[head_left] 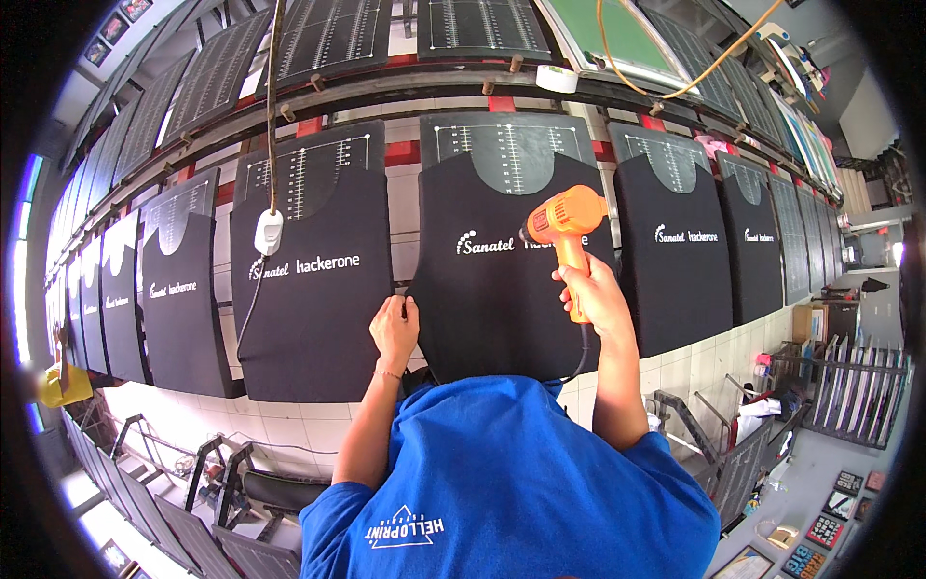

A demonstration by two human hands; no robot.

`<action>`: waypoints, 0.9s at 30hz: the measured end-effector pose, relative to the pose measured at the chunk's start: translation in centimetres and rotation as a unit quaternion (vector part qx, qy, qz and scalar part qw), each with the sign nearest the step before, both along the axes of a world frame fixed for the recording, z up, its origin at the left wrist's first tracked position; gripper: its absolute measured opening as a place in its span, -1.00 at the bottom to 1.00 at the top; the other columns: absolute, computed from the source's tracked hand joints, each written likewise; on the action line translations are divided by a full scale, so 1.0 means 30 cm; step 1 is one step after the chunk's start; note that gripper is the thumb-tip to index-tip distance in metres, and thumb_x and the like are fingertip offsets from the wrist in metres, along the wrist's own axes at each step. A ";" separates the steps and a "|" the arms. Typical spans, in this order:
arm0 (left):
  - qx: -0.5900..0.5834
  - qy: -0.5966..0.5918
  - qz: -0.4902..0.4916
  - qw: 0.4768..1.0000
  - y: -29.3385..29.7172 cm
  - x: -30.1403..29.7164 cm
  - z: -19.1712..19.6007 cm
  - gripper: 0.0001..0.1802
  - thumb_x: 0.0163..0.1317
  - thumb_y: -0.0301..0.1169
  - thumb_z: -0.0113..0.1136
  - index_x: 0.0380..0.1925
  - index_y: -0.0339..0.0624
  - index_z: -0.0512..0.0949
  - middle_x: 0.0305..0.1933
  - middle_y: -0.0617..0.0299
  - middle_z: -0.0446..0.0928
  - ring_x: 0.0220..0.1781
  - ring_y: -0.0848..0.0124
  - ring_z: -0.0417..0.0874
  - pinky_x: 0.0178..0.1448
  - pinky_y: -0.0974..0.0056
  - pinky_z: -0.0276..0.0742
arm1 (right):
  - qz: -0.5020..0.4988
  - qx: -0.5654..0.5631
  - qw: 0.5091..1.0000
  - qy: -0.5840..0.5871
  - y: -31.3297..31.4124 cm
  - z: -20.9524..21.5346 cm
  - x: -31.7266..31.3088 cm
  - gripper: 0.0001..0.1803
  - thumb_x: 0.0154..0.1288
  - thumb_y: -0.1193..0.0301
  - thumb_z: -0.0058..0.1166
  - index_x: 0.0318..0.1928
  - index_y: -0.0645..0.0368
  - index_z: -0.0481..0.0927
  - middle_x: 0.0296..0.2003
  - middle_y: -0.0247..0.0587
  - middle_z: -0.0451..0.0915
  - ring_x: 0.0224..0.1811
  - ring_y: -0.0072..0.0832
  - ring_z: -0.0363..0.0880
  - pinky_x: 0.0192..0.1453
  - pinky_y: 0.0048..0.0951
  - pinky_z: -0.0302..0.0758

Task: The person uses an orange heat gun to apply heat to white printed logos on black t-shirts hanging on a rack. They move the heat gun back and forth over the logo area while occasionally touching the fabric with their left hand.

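Observation:
My right hand (596, 294) grips an orange heat gun (567, 217) by its handle, a dark cord trailing below. The gun's dark nozzle points left over the white print (482, 245) on a black T-shirt (492, 309), and its body covers part of that print. The shirt is stretched over a dark printing board (502, 145) with white ruler marks. My left hand (394, 335) has its fingers curled at the gap by the shirt's left edge; what they pinch, if anything, is hidden. To the left lies another printed black T-shirt (313, 318), and to the right a third shirt (675, 280).
A white switch (269, 233) hangs on a cord over the left shirt. A roll of white tape (556, 79) sits on the rail behind. More boards stand in rows beyond. At far left is a person in yellow (64, 384); a slatted rack (854, 391) stands at right.

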State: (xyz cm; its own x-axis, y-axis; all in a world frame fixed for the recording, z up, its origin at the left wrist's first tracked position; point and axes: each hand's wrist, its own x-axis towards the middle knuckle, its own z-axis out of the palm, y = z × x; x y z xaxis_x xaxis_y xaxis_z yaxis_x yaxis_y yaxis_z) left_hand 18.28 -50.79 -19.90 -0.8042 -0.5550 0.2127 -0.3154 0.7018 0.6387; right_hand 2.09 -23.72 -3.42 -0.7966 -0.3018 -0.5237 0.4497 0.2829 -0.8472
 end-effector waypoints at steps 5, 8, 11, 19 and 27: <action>-0.002 -0.009 0.006 1.000 0.003 0.004 0.004 -0.71 0.29 -0.33 0.13 -0.57 -0.22 0.42 -0.59 0.06 0.41 -0.54 0.02 0.49 -0.44 0.04 0.35 | -0.007 -0.019 1.000 0.008 0.006 -0.017 -0.012 -0.73 0.33 0.42 0.06 -0.02 0.27 0.46 -0.32 -0.28 0.55 -0.52 -0.62 0.50 -0.49 -0.56 0.51; -0.004 -0.032 0.005 0.999 0.000 0.006 0.011 -0.73 0.30 -0.32 0.11 -0.55 -0.21 0.44 -0.55 0.06 0.46 -0.49 0.02 0.53 -0.39 0.03 0.41 | -0.008 -0.011 1.000 0.008 0.002 -0.002 -0.009 -0.75 0.33 0.41 0.06 -0.06 0.27 0.47 -0.34 -0.29 0.55 -0.53 -0.62 0.51 -0.49 -0.56 0.50; 0.001 -0.033 0.007 0.999 0.004 0.009 0.013 -0.73 0.30 -0.33 0.11 -0.55 -0.21 0.45 -0.54 0.07 0.47 -0.49 0.02 0.54 -0.38 0.02 0.42 | -0.014 -0.030 0.999 -0.033 0.026 0.002 -0.018 -0.70 0.33 0.40 0.06 0.01 0.28 0.45 -0.31 -0.25 0.57 -0.53 -0.61 0.50 -0.49 -0.54 0.51; 0.017 0.003 0.021 1.000 0.005 0.007 -0.003 -0.82 0.28 -0.36 0.14 -0.47 -0.20 0.49 -0.53 0.10 0.48 -0.52 0.09 0.54 -0.41 0.09 0.42 | 0.025 -0.022 0.999 -0.027 0.032 0.003 0.026 -0.65 0.34 0.40 0.04 0.07 0.28 0.44 -0.28 -0.24 0.57 -0.52 -0.62 0.49 -0.47 -0.54 0.51; 0.026 0.007 0.027 0.999 -0.002 0.009 -0.006 -0.89 0.27 -0.38 0.15 -0.37 -0.17 0.52 -0.50 0.15 0.53 -0.49 0.14 0.59 -0.38 0.12 0.48 | 0.036 -0.015 0.999 -0.021 -0.002 0.002 0.047 -0.60 0.35 0.39 0.04 0.14 0.27 0.41 -0.26 -0.22 0.58 -0.51 -0.64 0.48 -0.46 -0.55 0.52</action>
State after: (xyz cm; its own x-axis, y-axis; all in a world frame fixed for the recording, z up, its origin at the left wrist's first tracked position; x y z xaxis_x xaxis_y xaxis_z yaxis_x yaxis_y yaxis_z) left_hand 18.56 -50.85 -20.08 -0.7705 -0.6074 0.1933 -0.3426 0.6504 0.6779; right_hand 3.49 -23.79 -3.35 -0.7497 -0.3732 -0.5465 0.4649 0.2907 -0.8363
